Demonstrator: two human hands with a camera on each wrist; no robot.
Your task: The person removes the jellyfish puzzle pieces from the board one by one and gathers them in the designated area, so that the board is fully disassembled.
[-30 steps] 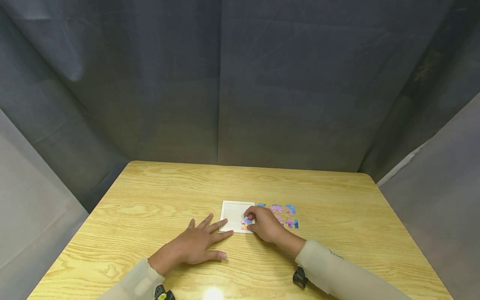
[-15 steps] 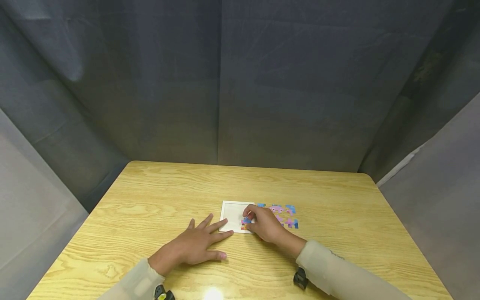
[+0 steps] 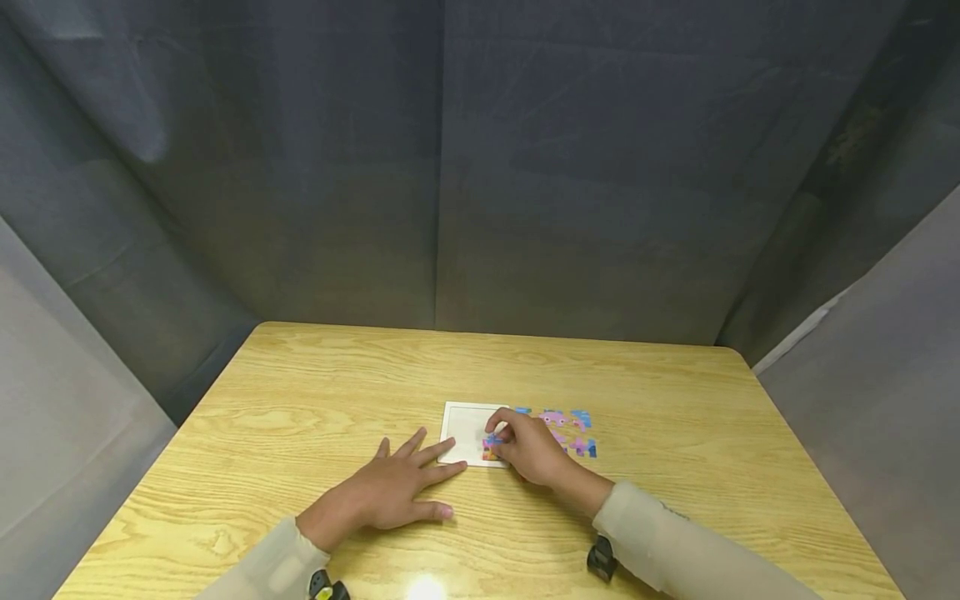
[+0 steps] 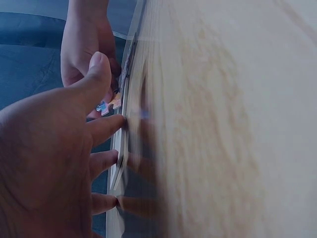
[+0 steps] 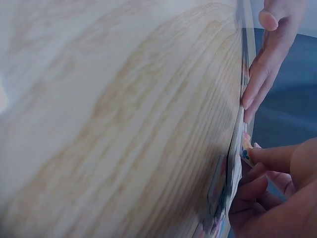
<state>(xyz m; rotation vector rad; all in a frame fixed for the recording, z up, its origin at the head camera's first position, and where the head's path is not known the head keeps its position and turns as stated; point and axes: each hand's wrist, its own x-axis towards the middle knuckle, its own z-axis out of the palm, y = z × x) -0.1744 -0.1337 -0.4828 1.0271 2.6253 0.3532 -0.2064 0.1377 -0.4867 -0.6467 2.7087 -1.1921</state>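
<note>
A shallow white puzzle tray [image 3: 467, 422] lies on the table. My left hand [image 3: 397, 490] has its fingers spread, and the fingertips touch the tray's left and front edges. Over the tray's front right corner, my right hand [image 3: 534, 450] pinches a colourful jigsaw piece [image 3: 491, 447] between thumb and finger. In the left wrist view the jigsaw piece [image 4: 115, 102] stands tilted at the tray's surface. The right hand covers the tray's right edge, so whether other pieces lie beneath it cannot be seen.
Several pink and blue jigsaw pieces [image 3: 582, 447] lie loosely grouped on the wooden table [image 3: 360, 367], just right of the tray and partly behind the right hand. A dark curtain [image 3: 585, 208] hangs beyond the table's far edge.
The jigsaw piece in my right hand has tilted slightly, with small shifts of the right thumb and fingers. My left hand and the tray stay where they were.
</note>
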